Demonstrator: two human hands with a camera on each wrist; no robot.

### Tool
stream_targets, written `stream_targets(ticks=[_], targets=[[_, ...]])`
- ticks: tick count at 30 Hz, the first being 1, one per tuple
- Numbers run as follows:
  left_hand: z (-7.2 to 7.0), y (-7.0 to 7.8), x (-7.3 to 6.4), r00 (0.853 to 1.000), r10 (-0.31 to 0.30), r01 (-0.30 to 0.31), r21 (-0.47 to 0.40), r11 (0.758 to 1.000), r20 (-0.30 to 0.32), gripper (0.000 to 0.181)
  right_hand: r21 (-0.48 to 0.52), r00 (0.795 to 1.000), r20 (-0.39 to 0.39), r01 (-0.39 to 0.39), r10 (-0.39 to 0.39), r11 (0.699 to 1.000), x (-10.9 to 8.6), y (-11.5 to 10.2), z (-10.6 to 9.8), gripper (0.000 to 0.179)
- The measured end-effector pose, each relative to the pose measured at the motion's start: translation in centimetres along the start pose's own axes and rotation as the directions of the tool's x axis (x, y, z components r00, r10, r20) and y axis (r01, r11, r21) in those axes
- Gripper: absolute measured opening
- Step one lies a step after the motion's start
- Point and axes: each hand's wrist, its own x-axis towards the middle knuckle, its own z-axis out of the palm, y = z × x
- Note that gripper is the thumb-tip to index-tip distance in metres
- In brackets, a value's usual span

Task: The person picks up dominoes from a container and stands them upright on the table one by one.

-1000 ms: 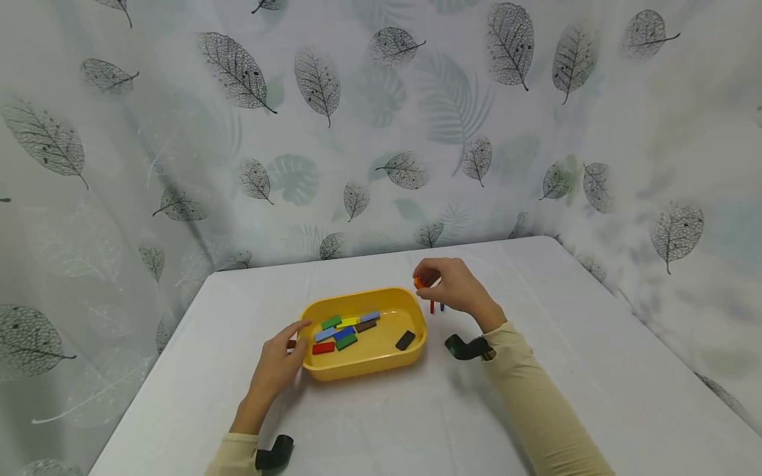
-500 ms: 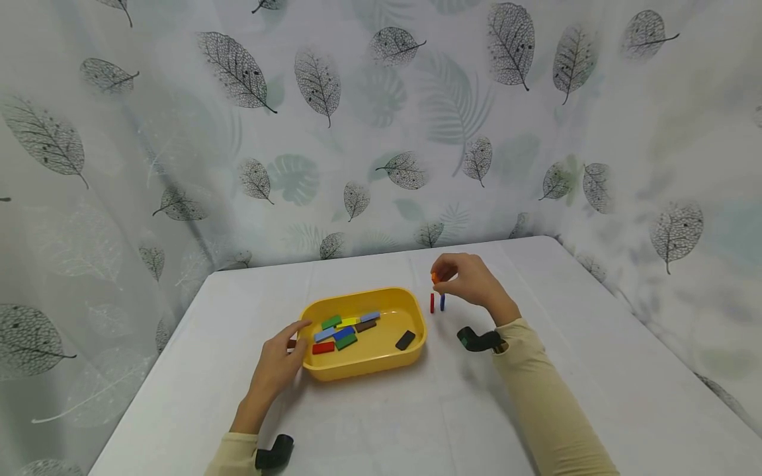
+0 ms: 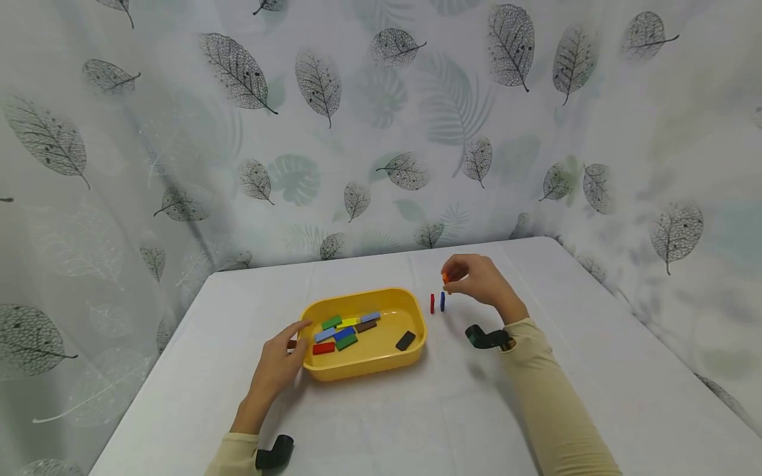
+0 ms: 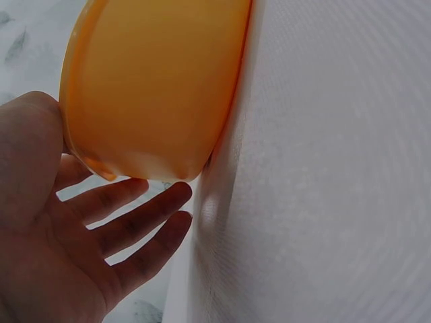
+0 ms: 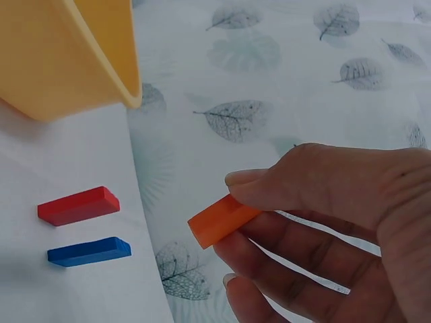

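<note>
My right hand (image 3: 476,281) pinches an orange block (image 5: 223,220) between thumb and fingertips, above the table and to the right of two standing blocks. Those are a thin red block (image 5: 79,206) and a thin blue block (image 5: 89,252), upright side by side with a small gap. My left hand (image 3: 278,357) rests against the left end of a yellow tray (image 3: 363,369); in the left wrist view its thumb touches the tray wall and the other fingers are spread and fairly straight. Inside the tray lie several flat blocks, among them a black block (image 3: 405,340) on the right.
A white-covered table (image 3: 381,423) carries everything. Behind and beside it hangs a leaf-patterned curtain (image 3: 381,145). The tray's other blocks, including a red block (image 3: 323,348) and a brown block (image 3: 366,326), are gathered in its left half. Both wrists wear dark camera mounts.
My right hand has moved right with the orange block, from beside the tray's right rim past the red and blue blocks, which now show fully. The left hand and tray have stayed put.
</note>
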Motion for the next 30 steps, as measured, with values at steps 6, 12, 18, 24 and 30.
stream_targets(ticks=[6,12,18,24,30], targets=[[0.0,0.0,0.0,1.000,0.001,-0.001,0.003,1.000,-0.002,0.042,0.006,1.000,-0.009,-0.009,0.009,1.000,0.0,0.8,-0.2,0.025],[0.0,0.0,0.0,1.000,0.002,-0.002,-0.003,1.000,-0.002,0.042,0.034,1.000,-0.018,-0.015,0.015,0.999,-0.1,1.5,-0.3,0.025],[0.0,0.0,0.0,1.000,0.007,-0.007,0.000,1.000,-0.002,0.042,0.061,0.999,-0.029,-0.021,0.023,0.998,-0.1,2.1,-0.3,0.026],[0.0,-0.1,0.0,1.000,0.001,-0.001,-0.007,1.000,-0.001,0.041,0.085,0.999,-0.039,-0.009,0.012,0.996,-0.1,2.9,-0.3,0.024],[0.1,-0.2,0.0,1.000,0.000,0.000,-0.006,1.000,-0.001,0.041,0.125,0.999,-0.035,-0.026,0.030,0.992,0.0,3.9,0.0,0.024]])
